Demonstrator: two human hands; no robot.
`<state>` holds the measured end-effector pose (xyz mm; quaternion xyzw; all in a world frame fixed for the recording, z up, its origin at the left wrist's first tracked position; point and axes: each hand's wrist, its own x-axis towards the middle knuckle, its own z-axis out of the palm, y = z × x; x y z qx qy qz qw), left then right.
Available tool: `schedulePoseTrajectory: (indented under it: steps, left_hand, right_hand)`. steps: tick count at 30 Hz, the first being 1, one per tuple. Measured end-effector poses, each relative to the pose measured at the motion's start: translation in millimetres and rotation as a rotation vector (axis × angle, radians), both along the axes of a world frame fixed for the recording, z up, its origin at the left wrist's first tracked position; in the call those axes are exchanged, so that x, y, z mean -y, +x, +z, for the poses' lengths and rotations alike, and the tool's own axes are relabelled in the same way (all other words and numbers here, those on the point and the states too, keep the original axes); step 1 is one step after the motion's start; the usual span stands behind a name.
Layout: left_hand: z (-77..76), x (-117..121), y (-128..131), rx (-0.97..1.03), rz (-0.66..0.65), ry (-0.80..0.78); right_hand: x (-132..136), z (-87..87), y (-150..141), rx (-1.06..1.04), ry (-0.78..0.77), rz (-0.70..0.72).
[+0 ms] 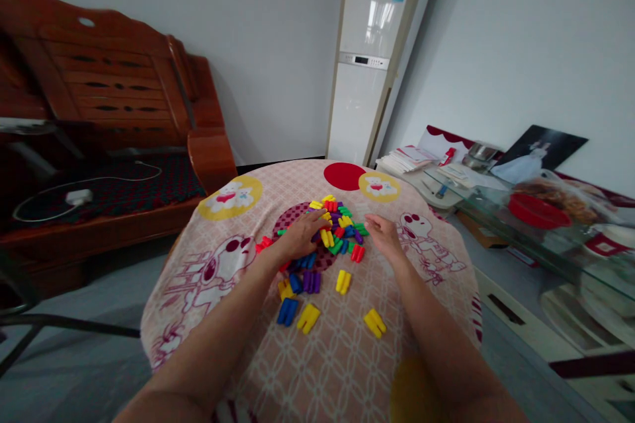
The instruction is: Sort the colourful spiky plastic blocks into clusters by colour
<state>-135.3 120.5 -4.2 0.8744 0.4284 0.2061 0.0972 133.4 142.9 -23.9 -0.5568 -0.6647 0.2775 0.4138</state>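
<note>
between our left hand (301, 236) and right hand (385, 235), most blocks (354, 252) lie heaped, 2 yellow blocks (340, 281) apart; we can't quite tell either finger grip.

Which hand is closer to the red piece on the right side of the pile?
Your right hand. It is just to the right of the red piece. Your left hand is farther away, over the pile's left part.
</note>
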Motion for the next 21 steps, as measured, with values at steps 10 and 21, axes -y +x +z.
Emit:
schedulePoseTrajectory:
  steps: [10, 21]
  left_hand:
    - [-17.8, -46.1, -58.3, 0.222, 0.362, -0.113]
    - [-18.7, -54.7, -81.1, 0.579, 0.537, -0.259]
  right_hand:
    - [-82.8, 9.6, -64.9, 0.168, -0.101, 0.163]
    - [11.2, 32.9, -57.9, 0.093, -0.134, 0.732]
